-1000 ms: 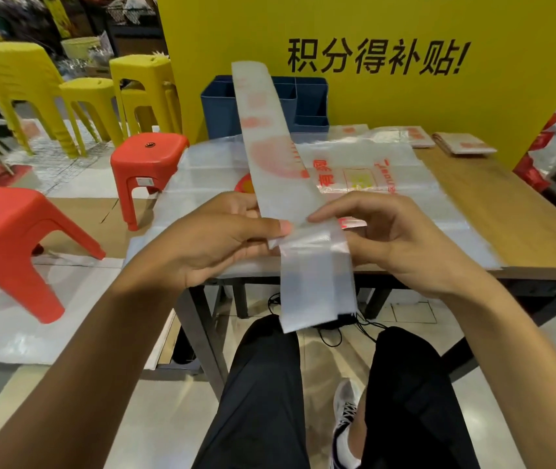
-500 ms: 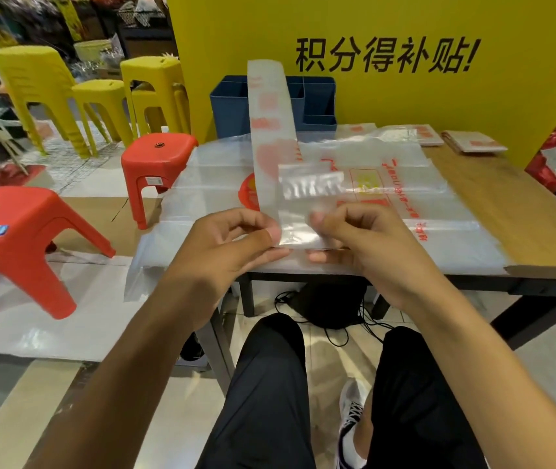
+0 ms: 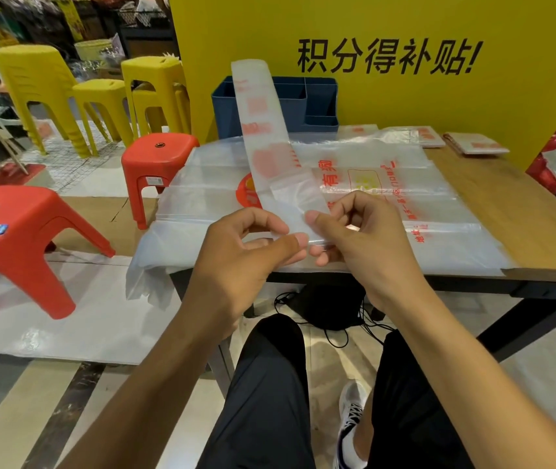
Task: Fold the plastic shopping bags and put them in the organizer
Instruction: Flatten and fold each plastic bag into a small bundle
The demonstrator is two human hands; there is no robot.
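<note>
2 red stools [image 3: 23,231] are standing on the floor at the far left, with yellow stools [image 3: 100,96] lining up behind them. The left hand [image 3: 239,255] is pinching the near end of the folded bag strip [image 3: 270,147] between thumb and curled fingers. The strip is rising away over the flat plastic bags [image 3: 388,211] lying on the wooden table [image 3: 506,204], its far end crossing the blue organizer [image 3: 317,103]. The right hand [image 3: 368,238] is gripping the same end. Folded bags [image 3: 476,143] are lying at the far right.
</note>
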